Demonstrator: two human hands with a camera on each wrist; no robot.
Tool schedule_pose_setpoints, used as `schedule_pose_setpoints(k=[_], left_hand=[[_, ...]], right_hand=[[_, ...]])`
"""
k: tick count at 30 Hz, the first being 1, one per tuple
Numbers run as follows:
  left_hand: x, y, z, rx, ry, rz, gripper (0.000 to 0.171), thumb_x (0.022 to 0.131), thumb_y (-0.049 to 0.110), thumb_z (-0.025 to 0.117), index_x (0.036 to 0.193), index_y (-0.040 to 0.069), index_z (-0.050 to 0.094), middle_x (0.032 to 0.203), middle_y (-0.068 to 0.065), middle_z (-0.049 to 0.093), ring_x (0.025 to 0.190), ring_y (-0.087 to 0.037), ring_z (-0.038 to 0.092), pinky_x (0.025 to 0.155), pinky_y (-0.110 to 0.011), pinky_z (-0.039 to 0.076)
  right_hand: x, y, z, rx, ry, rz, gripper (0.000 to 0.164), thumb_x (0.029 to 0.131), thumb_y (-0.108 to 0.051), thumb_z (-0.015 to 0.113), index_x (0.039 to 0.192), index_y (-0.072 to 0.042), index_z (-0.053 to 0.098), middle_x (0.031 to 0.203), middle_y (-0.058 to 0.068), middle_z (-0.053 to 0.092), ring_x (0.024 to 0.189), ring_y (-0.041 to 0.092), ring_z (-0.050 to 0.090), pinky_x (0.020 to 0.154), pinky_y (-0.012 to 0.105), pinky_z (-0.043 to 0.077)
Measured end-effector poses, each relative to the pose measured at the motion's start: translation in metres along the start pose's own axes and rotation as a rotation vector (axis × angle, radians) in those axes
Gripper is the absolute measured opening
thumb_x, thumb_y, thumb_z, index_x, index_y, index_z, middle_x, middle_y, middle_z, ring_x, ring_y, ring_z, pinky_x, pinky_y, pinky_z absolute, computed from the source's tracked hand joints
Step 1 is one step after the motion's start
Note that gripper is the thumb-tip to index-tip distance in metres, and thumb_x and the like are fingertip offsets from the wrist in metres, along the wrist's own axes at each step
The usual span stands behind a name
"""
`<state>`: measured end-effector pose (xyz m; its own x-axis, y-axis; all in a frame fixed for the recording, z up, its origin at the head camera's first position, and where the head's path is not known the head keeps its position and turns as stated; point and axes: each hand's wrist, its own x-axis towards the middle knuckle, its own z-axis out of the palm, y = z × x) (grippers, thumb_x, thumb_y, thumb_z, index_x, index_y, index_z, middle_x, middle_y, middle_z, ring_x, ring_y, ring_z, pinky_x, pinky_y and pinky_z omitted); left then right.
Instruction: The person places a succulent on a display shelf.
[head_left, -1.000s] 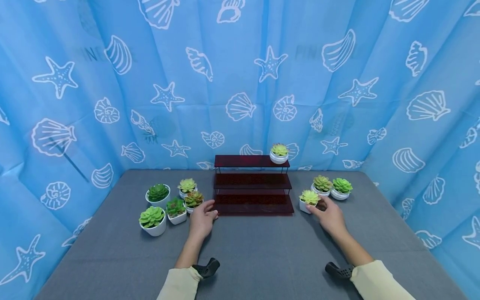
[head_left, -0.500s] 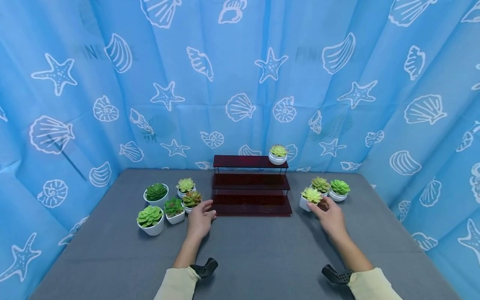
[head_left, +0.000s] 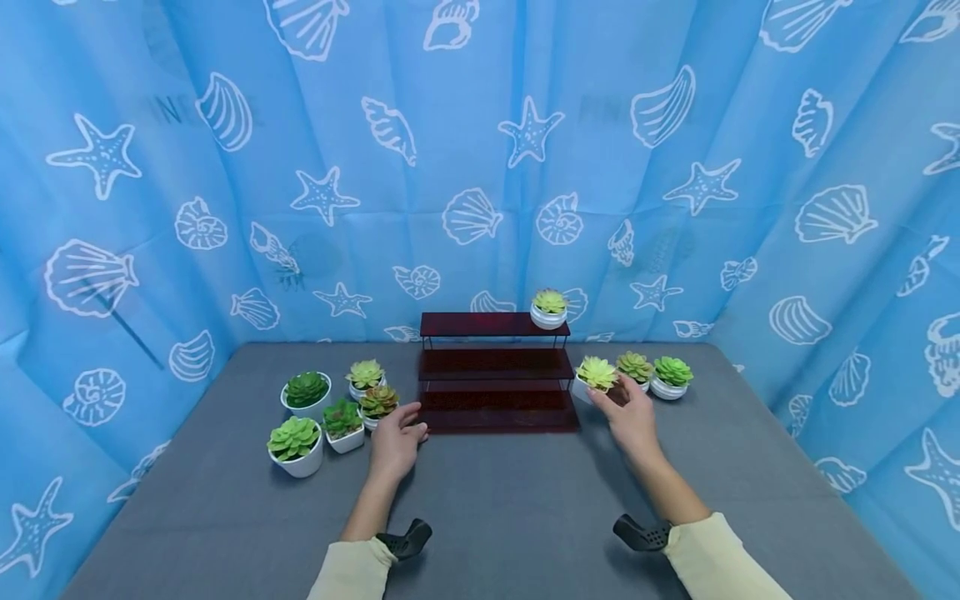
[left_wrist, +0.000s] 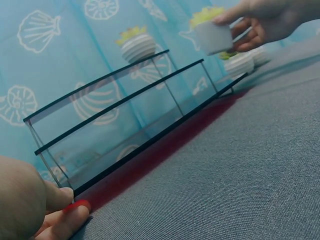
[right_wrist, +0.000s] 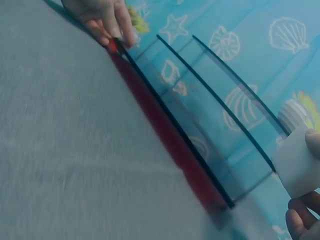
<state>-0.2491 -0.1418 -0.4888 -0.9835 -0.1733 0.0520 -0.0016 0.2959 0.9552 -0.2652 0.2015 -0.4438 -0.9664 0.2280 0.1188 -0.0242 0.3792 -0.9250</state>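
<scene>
My right hand holds a pale yellow-green potted succulent by its square white pot, thumb in front and fingers behind. The left wrist view has this pot raised above the table, level with the top of a dark red, see-through three-tier display stand. It is just off the stand's right end. At the stand's front left corner, my left hand pinches the bottom tier between thumb and fingers. Another succulent in a round ribbed white pot stands at the right end of the top tier.
Several potted succulents group left of the stand, including a bright green one and a reddish one close by my left hand. Two more, an olive one and a green one, stand at the right. A blue shell-print curtain hangs behind the grey table.
My right hand has lifted the succulent off the table and moved it left, toward the stand's right end. My left hand has stayed at the stand's corner.
</scene>
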Motion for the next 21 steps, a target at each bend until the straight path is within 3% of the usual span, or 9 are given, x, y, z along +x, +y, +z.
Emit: schedule_pose_setpoints(k=[11,21], left_hand=[[0.002,-0.001,0.0,0.001,0.006,0.001,0.036,0.093,-0.005,0.059,0.13,-0.006,0.057,0.125,-0.029,0.058,0.087,-0.027,0.07,0.073,-0.033,0.057],[0.001,-0.001,0.0,-0.015,-0.004,-0.006,0.037,0.094,-0.005,0.058,0.131,-0.006,0.056,0.127,-0.029,0.057,0.09,-0.028,0.069,0.075,-0.034,0.057]], right_hand=[[0.022,-0.01,0.032,-0.034,-0.007,-0.153,0.053,0.092,-0.007,0.067,0.138,0.006,0.045,0.127,0.026,0.057,0.115,0.036,0.055,0.096,0.045,0.047],[0.037,-0.013,0.04,-0.13,-0.053,-0.167,0.054,0.094,-0.018,0.067,0.139,0.004,0.047,0.127,0.025,0.057,0.117,0.036,0.053,0.096,0.049,0.045]])
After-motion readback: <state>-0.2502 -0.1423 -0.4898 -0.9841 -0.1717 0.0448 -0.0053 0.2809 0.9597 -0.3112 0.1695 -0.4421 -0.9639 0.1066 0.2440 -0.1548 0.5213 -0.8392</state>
